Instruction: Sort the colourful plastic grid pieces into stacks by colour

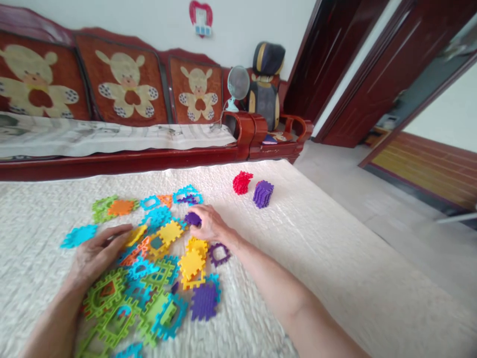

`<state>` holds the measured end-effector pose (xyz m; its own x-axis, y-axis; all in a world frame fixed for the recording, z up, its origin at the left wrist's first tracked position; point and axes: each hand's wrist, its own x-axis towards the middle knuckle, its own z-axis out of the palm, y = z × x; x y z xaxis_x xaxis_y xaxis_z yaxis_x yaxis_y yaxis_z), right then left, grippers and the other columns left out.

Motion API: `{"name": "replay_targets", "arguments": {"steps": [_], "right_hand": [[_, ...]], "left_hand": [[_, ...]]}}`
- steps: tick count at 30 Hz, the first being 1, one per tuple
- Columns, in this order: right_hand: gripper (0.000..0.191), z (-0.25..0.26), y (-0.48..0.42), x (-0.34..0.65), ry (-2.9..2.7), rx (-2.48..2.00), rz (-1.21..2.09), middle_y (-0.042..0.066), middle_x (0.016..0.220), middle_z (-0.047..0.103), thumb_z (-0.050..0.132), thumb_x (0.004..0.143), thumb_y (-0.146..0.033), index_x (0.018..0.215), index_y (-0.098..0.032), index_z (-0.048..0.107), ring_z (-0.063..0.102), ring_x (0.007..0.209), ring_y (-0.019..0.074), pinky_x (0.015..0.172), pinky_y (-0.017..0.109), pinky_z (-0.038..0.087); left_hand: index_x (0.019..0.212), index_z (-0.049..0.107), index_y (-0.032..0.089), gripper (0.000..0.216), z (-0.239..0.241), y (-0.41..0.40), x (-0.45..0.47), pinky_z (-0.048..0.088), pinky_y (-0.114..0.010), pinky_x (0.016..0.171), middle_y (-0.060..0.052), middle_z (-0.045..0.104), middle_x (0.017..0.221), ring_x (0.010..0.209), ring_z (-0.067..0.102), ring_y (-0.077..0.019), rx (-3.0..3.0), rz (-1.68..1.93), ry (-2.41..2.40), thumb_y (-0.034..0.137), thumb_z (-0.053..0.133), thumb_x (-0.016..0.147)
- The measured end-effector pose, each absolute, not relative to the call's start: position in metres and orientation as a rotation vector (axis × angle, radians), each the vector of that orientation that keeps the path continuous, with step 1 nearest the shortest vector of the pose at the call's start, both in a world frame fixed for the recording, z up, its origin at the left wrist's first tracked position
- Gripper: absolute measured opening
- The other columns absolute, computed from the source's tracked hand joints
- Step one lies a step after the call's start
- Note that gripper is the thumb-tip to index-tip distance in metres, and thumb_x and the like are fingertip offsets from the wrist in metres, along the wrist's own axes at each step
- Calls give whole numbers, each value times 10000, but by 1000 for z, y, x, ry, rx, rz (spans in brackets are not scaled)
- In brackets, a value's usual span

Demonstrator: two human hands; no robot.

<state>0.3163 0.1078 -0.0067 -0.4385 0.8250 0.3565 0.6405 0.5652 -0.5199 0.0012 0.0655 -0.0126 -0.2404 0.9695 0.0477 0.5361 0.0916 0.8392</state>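
My right hand (pixel 210 226) pinches a purple toothed building tile (pixel 193 219) at the right edge of a loose pile. Over the pile's left side, the fingers and thumb of my left hand (pixel 100 251) close on the edge of a tilted yellow building tile (pixel 136 235). Beside that lie an orange triangular piece (pixel 137 252) and a blue tile (pixel 79 236). Yellow tiles (pixel 192 263), a purple tile (pixel 204 301) and green frame pieces (pixel 106 291) spread toward me. A purple frame (pixel 219 254) rests below my right wrist.
Farther right stand a red stack of pieces (pixel 242 183) and a purple stack of tiles (pixel 263 194). Everything lies on a cream textured cover (pixel 316 278). Behind it are a wooden sofa (pixel 179 155) with bear cushions, a small fan (pixel 238 83) and a chair (pixel 265 99).
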Motion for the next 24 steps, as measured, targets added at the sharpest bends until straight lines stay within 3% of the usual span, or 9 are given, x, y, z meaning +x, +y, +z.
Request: {"name": "replay_targets", "arguments": {"steps": [3,6,10,17,20,24], "right_hand": [[511,-7,112,324,-2134,-1265,385,96,1327,664,635,756,-176,1264,-211,608,583,1262,241,1130,407,413],[526,-9,114,328,-2111,-1276,370,134,1363,629,636,749,-181,1273,-179,601,558,1289,259,1144,427,401],[510,-8,111,328,-2034,-1114,387,120,1457,557,653,798,-304,1295,-211,584,498,1364,264,1174,453,379],[297,-11,117,339,-1729,-1356,507,93,1172,699,544,870,-294,1133,-202,649,661,1086,226,1023,372,505],[292,-14,116,339,-1895,-1270,569,76,1168,706,550,844,-250,1110,-210,662,648,1133,216,1049,357,490],[309,-17,118,338,-1773,-1195,646,84,1221,699,516,896,-339,1146,-212,645,646,1160,209,1035,348,498]], "left_hand": [[979,762,287,474,-9,63,8,555,-303,559,28,745,798,663,645,-187,1302,1132,1798,617,719,641],[998,769,224,530,-9,62,11,480,-263,496,-11,712,725,579,586,-159,1271,1153,1783,592,745,618],[997,781,202,532,-11,63,10,449,-247,506,-18,684,686,572,559,-150,1307,1186,1759,586,736,631],[975,790,204,495,-10,64,10,440,-240,523,-16,672,670,567,530,-141,1364,1184,1774,566,703,649],[965,791,201,500,-6,63,13,425,-240,505,-16,663,650,549,521,-141,1350,1184,1777,568,698,639],[939,792,196,495,0,62,17,419,-243,494,-15,658,627,534,515,-141,1317,1198,1786,557,695,616]]}}
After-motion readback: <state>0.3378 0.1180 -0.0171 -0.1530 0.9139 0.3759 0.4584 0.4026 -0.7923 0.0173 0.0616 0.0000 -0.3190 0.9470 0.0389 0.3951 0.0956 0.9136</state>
